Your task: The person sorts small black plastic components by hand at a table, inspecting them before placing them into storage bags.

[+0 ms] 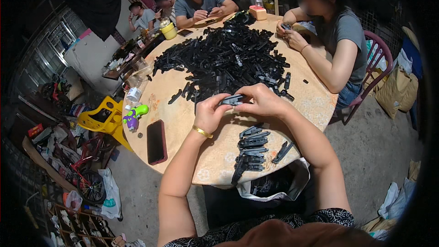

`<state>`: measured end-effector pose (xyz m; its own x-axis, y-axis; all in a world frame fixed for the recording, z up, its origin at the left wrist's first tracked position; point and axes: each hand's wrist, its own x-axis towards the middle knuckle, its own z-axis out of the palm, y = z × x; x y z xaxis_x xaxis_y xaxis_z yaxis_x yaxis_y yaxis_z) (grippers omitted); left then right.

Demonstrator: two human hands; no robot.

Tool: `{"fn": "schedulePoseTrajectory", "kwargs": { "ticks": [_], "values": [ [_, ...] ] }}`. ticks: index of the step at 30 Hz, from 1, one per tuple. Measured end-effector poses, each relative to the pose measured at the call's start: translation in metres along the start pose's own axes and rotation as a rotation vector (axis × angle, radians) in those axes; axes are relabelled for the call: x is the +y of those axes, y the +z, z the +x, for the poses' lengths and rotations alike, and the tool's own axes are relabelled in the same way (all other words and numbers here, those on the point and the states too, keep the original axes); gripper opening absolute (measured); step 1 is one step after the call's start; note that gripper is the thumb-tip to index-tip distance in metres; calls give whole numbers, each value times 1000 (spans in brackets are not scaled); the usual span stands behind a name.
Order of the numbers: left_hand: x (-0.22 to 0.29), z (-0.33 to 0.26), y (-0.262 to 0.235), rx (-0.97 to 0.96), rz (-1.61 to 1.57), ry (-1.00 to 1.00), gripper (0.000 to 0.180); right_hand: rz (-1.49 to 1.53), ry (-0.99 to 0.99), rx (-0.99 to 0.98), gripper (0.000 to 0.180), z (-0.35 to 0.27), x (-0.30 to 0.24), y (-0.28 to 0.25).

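Observation:
Both my hands meet over the near part of a round table (pixel 219 155), gripping one small black-and-grey plastic part (pixel 232 100). My left hand (pixel 211 112), with a gold bracelet at the wrist, pinches its left end. Fingers of my right hand (pixel 261 101) close on its right end. Just beyond them spreads a big heap of black plastic parts (pixel 224 59). Nearer me, several similar parts (pixel 253 144) lie in a stacked row, with a few loose ones (pixel 282 152) to their right. An open white bag (pixel 299 180) holding dark parts hangs at the table's near edge.
A phone (pixel 157 142), a purple-and-green toy (pixel 134 116) and a clear bottle (pixel 134 93) stand or lie at the left. One person (pixel 340 50) handles a part at the right; another (pixel 201 4) sits at the far side. A yellow chair (pixel 103 119) is left of the table.

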<state>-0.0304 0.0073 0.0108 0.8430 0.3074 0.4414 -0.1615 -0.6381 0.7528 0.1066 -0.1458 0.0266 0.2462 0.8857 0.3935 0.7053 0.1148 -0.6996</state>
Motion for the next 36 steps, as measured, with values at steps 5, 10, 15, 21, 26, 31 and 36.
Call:
{"fn": "schedulePoseTrajectory", "kwargs": {
  "ticks": [5,10,15,21,26,31,36],
  "values": [
    [16,0,-4,46,131,163,23,-148,-133,99,28,-3,-3,-1],
    [16,-1,-6,21,115,170,21,-107,-227,192,23,-3,-5,3],
    [7,-2,4,41,-153,158,22,-175,-217,143,23,-6,-1,4],
    [-5,0,2,78,102,239,20,-163,-110,63,33,-6,-1,5],
    [-30,6,12,-26,-120,-9,24,113,-82,288,48,-21,-7,-18],
    [-18,2,14,-169,-6,-51,28,541,-121,-334,18,-130,-67,-55],
    [-36,-11,39,-239,118,43,23,233,390,-825,23,-253,-32,37]
  ]
}}
